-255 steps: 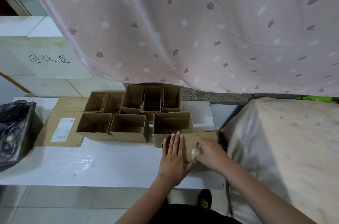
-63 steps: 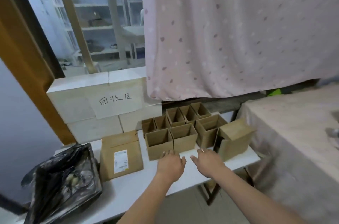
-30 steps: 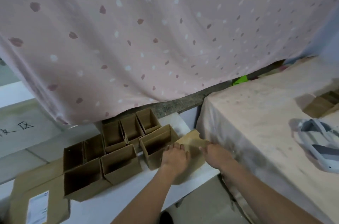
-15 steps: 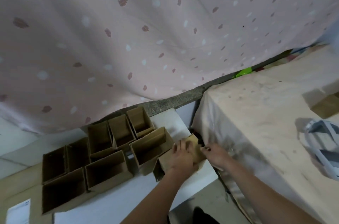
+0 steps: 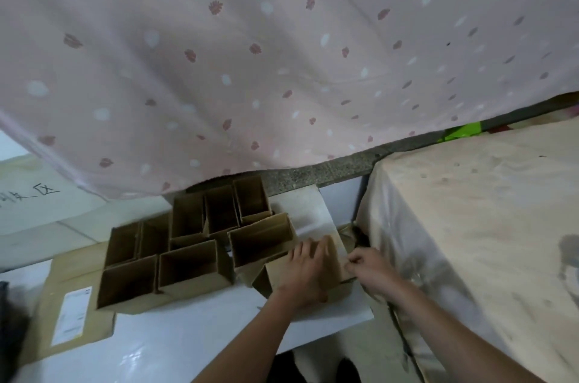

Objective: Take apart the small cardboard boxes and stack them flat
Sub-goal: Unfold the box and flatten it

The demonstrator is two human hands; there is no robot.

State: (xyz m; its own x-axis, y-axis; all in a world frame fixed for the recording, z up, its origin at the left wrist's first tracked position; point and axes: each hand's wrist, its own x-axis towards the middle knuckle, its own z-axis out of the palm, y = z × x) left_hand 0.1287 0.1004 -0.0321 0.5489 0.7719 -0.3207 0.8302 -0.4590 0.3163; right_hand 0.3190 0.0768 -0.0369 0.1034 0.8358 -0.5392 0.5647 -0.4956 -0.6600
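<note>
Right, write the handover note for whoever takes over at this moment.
Left hand: flat on top of the closed box at the table's right end, steadying it.
Right hand: fingers curled, pinching at that box's right edge, apparently at its tape or flap; the exact grip is too small to tell.
Open boxes: eight still upright in a cluster left of the hands, tops open.
Large flat cardboard sheet lies under the cluster's left side.
Done: no small box visibly flattened.
Left: open this box, flatten it, then the rest; stack them.

We count eight open small boxes (image 5: 188,268), maybe one more under two hands (image 5: 308,273), plus one flattened carton (image 5: 67,313).
</note>
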